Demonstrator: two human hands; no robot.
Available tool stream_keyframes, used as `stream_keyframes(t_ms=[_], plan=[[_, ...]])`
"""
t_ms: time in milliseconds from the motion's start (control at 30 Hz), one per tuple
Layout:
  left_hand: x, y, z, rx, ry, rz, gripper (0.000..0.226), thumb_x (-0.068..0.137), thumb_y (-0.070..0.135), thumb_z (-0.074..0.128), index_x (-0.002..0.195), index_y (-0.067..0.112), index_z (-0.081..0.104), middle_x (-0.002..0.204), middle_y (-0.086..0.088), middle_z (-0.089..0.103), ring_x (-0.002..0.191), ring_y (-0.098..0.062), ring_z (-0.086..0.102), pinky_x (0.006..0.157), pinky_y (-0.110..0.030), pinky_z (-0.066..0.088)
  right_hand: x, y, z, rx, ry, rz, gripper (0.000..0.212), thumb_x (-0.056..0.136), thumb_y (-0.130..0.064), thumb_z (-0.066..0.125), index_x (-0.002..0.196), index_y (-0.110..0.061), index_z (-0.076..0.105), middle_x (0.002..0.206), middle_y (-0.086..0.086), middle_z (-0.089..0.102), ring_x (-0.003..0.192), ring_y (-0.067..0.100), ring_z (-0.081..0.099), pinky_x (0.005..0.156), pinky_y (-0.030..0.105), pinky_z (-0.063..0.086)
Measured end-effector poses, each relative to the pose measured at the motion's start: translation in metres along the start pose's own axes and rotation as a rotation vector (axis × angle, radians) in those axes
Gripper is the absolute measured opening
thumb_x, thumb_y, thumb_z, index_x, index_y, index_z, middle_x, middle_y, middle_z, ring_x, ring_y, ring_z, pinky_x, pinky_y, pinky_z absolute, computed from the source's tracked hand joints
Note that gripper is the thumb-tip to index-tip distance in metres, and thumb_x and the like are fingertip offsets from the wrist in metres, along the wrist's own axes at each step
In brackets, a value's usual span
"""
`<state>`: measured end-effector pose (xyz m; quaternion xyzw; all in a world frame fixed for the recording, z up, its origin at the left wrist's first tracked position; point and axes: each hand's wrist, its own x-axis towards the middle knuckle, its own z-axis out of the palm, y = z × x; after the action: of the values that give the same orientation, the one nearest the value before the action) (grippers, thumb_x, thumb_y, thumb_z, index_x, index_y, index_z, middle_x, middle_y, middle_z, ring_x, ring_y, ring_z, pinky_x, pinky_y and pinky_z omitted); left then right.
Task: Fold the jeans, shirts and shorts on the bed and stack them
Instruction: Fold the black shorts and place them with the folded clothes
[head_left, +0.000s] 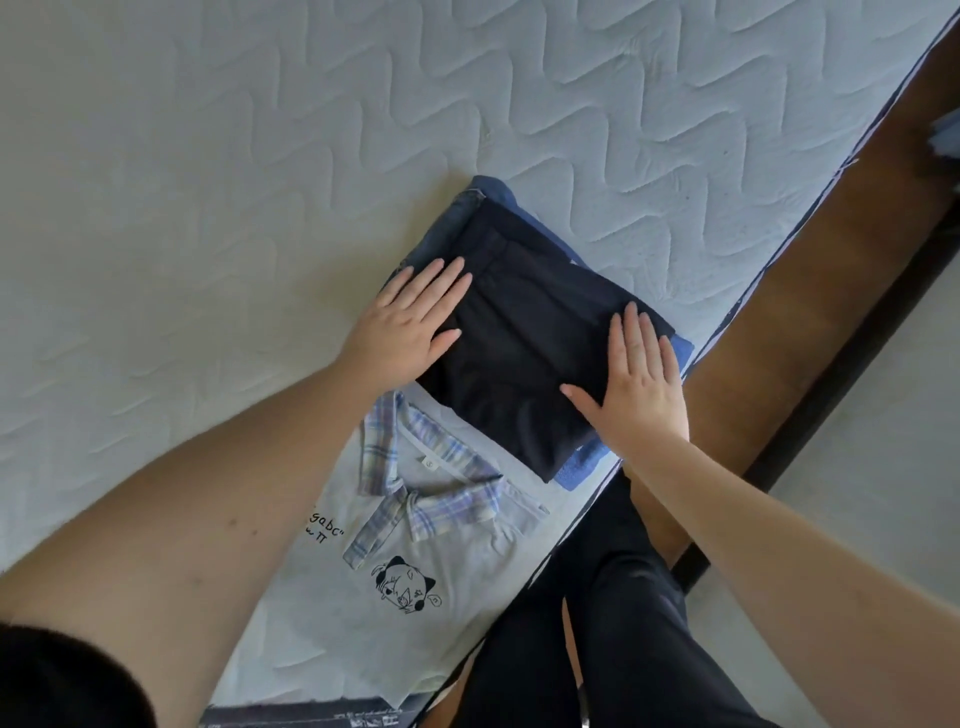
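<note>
Both hands are flat on the pile. The left hand (410, 322) lies with fingers (441, 283) straight and spread on the left edge of the folded dark shorts (524, 338), holding nothing. The right hand (636, 376) presses the same way on the right edge, fingers (641, 332) straight and close together, thumb stretched out over the cloth. Between the two sets of fingers, the dark shorts sit on top of the folded jeans (447, 228), whose denim peeks out just beyond the left fingertips. A blue folded piece (582, 462) shows under the heel of the right hand. The stack rests on the bed (260, 156), close to its right edge.

This looks like the smoothing step: shorts placed, now being pressed square.

Nearer the person, behind the left wrist, lies a pale shirt (415, 571) with a plaid collar and a cat print, touching the pile's near corner. It seems flat but whether it is fully folded is unclear. The next move likely calls for lifting both hands off and taking hold of that shirt by its sides, finishing the fold if needed, then laying it squarely on top.
</note>
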<state>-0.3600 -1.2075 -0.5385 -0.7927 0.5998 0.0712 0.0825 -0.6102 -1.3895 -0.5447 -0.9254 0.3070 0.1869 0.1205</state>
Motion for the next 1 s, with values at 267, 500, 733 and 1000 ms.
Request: stream_keyframes(t_ms=[267,500,733,1000], plan=[[-0.048,0.059,0.008,-0.035,0.012,0.024,0.055,0.106,0.032,0.028,0.156,0.014,0.015,0.163,-0.007,0.014,0.151,-0.022,0.013,0.120,-0.046,0.020,-0.052,-0.093,0.033,-0.019,-0.066,-0.339,0.070,0.103,-0.049,0.026,0.155,-0.016,-0.009,0.162,0.002,-0.014,0.151,0.019,-0.007,0.121,0.040,-0.008],[-0.059,0.048,-0.010,0.108,-0.306,-0.025,0.058,0.106,0.043,0.016,0.157,0.019,0.000,0.165,-0.004,-0.003,0.151,-0.019,0.000,0.121,-0.048,0.002,-0.063,-0.047,0.034,-0.194,-0.177,-0.348,0.068,0.102,-0.053,0.015,0.153,-0.025,-0.020,0.159,-0.001,-0.026,0.150,0.018,-0.015,0.120,0.038,-0.011],[-0.042,0.087,-0.099,0.001,-0.245,-0.113,0.041,0.102,0.029,0.032,0.138,0.013,0.043,0.141,-0.011,0.043,0.136,-0.028,0.034,0.115,-0.041,0.021,-0.091,-0.038,-0.034,-0.036,-0.269,-0.129,0.063,0.100,-0.053,0.033,0.153,-0.021,0.022,0.156,0.005,0.033,0.144,0.025,0.029,0.118,0.040,0.020],[-0.128,0.119,-0.178,-0.255,-0.097,-0.265,0.033,0.099,0.030,0.031,0.117,0.017,0.055,0.108,0.000,0.055,0.095,-0.023,0.055,0.079,-0.038,0.044,-0.155,-0.022,-0.107,-0.081,-0.079,-0.139,0.043,0.097,-0.041,0.039,0.131,-0.022,0.056,0.130,-0.003,0.061,0.127,0.022,0.050,0.107,0.038,0.035]])
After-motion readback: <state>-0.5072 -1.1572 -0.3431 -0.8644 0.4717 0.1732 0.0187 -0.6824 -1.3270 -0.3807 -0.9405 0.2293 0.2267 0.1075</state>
